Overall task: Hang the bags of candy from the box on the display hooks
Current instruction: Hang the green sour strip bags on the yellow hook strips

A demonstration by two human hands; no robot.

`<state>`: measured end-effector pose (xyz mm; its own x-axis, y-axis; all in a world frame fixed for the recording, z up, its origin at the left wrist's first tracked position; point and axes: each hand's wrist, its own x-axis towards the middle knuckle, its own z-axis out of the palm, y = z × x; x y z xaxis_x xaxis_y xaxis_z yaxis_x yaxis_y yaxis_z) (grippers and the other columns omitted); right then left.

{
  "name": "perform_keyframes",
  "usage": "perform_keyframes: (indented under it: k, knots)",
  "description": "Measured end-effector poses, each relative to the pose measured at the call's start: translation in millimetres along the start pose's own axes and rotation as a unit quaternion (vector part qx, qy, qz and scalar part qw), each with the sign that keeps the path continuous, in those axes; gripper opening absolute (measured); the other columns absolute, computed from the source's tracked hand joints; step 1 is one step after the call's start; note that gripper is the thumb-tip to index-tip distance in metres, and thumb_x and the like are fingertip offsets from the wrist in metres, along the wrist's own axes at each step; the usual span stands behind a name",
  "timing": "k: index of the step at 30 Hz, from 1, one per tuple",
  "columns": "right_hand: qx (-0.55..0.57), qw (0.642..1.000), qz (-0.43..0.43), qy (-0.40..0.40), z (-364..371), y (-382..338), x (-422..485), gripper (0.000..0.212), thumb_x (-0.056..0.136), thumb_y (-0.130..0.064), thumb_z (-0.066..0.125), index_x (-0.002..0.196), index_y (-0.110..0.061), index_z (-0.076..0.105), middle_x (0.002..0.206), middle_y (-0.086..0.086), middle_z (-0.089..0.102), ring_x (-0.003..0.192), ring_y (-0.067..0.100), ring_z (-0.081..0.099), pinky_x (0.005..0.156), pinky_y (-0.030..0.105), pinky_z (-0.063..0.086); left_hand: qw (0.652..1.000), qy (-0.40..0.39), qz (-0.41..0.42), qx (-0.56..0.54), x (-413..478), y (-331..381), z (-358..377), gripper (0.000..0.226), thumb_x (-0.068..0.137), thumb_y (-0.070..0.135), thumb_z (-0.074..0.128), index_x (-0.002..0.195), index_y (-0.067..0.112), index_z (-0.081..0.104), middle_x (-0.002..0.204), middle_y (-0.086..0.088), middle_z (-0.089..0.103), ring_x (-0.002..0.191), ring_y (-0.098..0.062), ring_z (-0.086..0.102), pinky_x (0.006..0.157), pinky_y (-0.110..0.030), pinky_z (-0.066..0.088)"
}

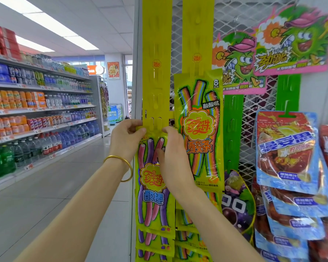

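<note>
In the head view, both hands are raised to the left yellow display strip (156,76), which hangs down the edge of a wire mesh panel (254,114). Between them is a candy bag (152,188), yellow with pink and purple sticks printed on it. It hangs upright against the strip with its top edge level with the strip's slotted tabs.

The left hand (126,138) wears a gold bangle (121,167). Its curled fingers (139,130) pinch the bag's top left corner, right at the strip's edge. The right hand (171,159) grips the top right corner with its fingertips bent over the upper edge and its thumb (160,154) laid across the printed front. Whether the bag's hole is already on a hook cannot be told, since the fingers cover that spot.

More bags of the same kind (155,241) hang on the strip just below it. Just beside it, on a second yellow strip (197,35), hangs a rainbow candy bag (199,129).

Further right, blue snack bags (286,152) hang on a green strip (233,129) beneath a cartoon sign (292,40). Drink shelves (36,110) line the aisle on the left.
</note>
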<state>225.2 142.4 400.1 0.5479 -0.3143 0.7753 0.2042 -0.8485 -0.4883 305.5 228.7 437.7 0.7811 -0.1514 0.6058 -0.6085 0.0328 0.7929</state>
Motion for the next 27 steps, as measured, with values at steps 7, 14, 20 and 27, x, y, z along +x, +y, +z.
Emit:
perform_keyframes:
  k: [7,14,20,27]
  knots:
    - [0.002,0.999,-0.019,0.042,0.9,6.8,-30.4,0.053,0.089,-0.001,0.047,0.134,-0.024,0.035,0.128,-0.001,0.038,0.108,0.015,0.045,0.088,0.028,0.044,0.998,0.034,0.031,0.046,-14.7,6.1,0.8,0.026,0.085,0.003,0.061,0.108,0.015,0.06,0.082,0.011,0.052,0.074,-0.001,0.052,0.062,-0.002,0.044]
    - [0.019,0.996,-0.066,0.06,-13.1,17.8,-77.2,0.052,0.084,0.006,0.049,0.131,-0.016,0.043,0.131,0.003,0.043,0.118,0.011,0.04,0.098,0.014,0.031,0.992,0.072,0.055,0.09,-65.5,-2.5,-7.2,0.039,0.084,0.013,0.065,0.12,0.022,0.052,0.116,0.003,0.045,0.104,-0.009,0.048,0.081,-0.02,0.041]
    - [0.121,0.991,-0.027,-0.049,-21.5,64.2,-188.1,0.038,0.084,-0.003,0.046,0.12,-0.012,0.054,0.117,-0.002,0.05,0.102,0.01,0.056,0.088,0.015,0.042,0.998,-0.01,0.012,0.057,-207.3,-70.6,14.6,0.038,0.081,0.003,0.064,0.092,0.037,0.052,0.098,0.012,0.057,0.077,0.002,0.055,0.061,-0.01,0.045]
    - [0.039,0.859,0.354,-0.368,7.4,216.0,-397.3,0.03,0.092,-0.003,0.047,0.121,-0.009,0.054,0.1,-0.004,0.054,0.094,0.019,0.054,0.079,0.019,0.041,0.94,-0.211,-0.256,0.078,-335.9,-182.2,48.0,0.019,0.085,-0.007,0.056,0.094,0.009,0.053,0.081,0.008,0.052,0.064,-0.003,0.051,0.052,-0.007,0.042]
